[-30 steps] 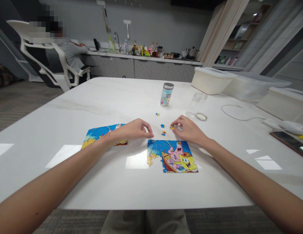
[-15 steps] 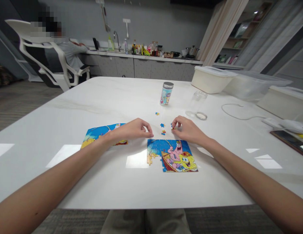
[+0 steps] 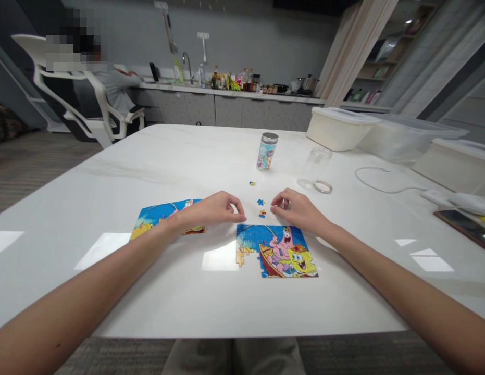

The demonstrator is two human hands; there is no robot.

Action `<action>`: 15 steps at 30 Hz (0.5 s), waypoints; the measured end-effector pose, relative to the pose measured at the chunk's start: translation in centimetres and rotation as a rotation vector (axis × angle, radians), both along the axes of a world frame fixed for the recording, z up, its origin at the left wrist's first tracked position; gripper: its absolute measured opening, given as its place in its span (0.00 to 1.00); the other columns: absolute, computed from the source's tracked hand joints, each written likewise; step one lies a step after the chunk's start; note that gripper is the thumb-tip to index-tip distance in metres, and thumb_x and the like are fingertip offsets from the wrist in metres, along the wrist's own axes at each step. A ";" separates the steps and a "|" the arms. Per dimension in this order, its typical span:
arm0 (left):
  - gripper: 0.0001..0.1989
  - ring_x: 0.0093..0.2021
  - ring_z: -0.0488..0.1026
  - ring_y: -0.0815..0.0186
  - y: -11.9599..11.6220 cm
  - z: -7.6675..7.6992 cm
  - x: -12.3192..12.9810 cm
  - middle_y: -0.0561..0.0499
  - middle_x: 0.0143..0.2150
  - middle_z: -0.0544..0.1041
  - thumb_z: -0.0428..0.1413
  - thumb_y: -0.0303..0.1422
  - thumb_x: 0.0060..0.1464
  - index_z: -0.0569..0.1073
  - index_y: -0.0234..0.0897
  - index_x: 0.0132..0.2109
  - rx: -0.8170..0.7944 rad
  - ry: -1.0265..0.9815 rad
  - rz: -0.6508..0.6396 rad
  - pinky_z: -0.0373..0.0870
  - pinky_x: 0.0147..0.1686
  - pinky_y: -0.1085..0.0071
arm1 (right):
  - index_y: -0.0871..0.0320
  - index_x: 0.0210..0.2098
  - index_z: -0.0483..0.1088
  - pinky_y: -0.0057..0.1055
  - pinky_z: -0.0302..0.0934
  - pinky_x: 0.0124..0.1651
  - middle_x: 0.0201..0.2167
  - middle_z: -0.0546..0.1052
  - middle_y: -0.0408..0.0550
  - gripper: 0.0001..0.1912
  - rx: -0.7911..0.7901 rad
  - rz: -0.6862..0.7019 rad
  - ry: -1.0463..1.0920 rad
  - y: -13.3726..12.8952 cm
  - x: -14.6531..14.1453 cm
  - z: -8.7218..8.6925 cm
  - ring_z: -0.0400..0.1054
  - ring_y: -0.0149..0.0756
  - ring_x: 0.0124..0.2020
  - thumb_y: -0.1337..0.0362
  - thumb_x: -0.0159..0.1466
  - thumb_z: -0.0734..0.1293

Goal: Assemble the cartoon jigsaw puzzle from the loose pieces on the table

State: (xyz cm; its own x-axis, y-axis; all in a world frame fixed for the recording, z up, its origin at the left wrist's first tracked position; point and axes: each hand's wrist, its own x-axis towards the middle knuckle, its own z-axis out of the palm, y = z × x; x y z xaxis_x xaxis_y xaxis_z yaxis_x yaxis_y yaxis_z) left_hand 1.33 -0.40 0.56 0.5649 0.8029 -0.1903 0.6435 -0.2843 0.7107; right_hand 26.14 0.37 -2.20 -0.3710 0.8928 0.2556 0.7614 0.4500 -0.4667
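Observation:
Above the upper left corner of a partly assembled jigsaw puzzle (image 3: 279, 250) is my left hand (image 3: 222, 207), its fingers curled and thumb tip close to the index tip, with nothing visible between them. My right hand (image 3: 291, 208) hovers over the puzzle's upper right side, fingers bent together; whatever they hold is hidden. Just left of those fingertips lie a blue puzzle piece (image 3: 260, 202) and a red-and-blue piece (image 3: 262, 214). Farther back is another loose piece (image 3: 252, 183). The assembled part has a gap at its lower left. A printed picture card (image 3: 148, 217) lies partly under my left forearm.
A cartoon-printed tin (image 3: 267, 152) stands behind the pieces. Right of it are a clear jar (image 3: 319, 162) and a round lid (image 3: 323, 186). Storage boxes (image 3: 339, 130), a white cable (image 3: 383, 188) and a phone (image 3: 464, 229) occupy the right side. A person sits at the back left.
My right hand has shifted slightly left, and the pieces seen at its fingertips before are now out of sight. My left hand stays almost where it was.

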 end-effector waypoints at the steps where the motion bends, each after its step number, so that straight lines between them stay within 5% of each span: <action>1: 0.13 0.18 0.52 0.73 0.0 0.0 0.0 0.60 0.16 0.58 0.55 0.43 0.50 0.74 0.37 0.33 0.028 0.027 -0.001 0.48 0.21 0.73 | 0.57 0.31 0.72 0.32 0.59 0.37 0.31 0.72 0.46 0.05 0.007 -0.002 0.007 0.0 0.0 0.0 0.65 0.34 0.30 0.65 0.59 0.64; 8: 0.17 0.38 0.70 0.61 4.3 -0.4 1.4 0.47 0.29 0.76 0.50 0.36 0.55 0.72 0.35 0.50 0.452 0.324 0.005 0.62 0.38 0.69 | 0.59 0.33 0.71 0.32 0.59 0.37 0.31 0.70 0.47 0.07 0.030 -0.037 -0.029 0.4 0.2 -0.4 0.64 0.35 0.32 0.69 0.60 0.61; 12: 0.21 0.49 0.69 0.59 8.2 -1.2 3.7 0.43 0.44 0.77 0.50 0.35 0.56 0.69 0.36 0.56 0.488 0.353 0.034 0.63 0.45 0.67 | 0.59 0.33 0.72 0.32 0.58 0.38 0.30 0.70 0.47 0.08 0.041 -0.044 -0.061 0.7 0.4 -0.7 0.65 0.36 0.33 0.69 0.59 0.60; 15: 0.16 0.46 0.71 0.60 9.7 -1.5 4.7 0.44 0.45 0.77 0.53 0.34 0.54 0.75 0.36 0.48 0.471 0.347 0.041 0.63 0.46 0.69 | 0.59 0.33 0.72 0.32 0.58 0.38 0.30 0.70 0.48 0.08 0.046 -0.062 -0.082 0.8 0.6 -0.7 0.65 0.36 0.33 0.69 0.59 0.61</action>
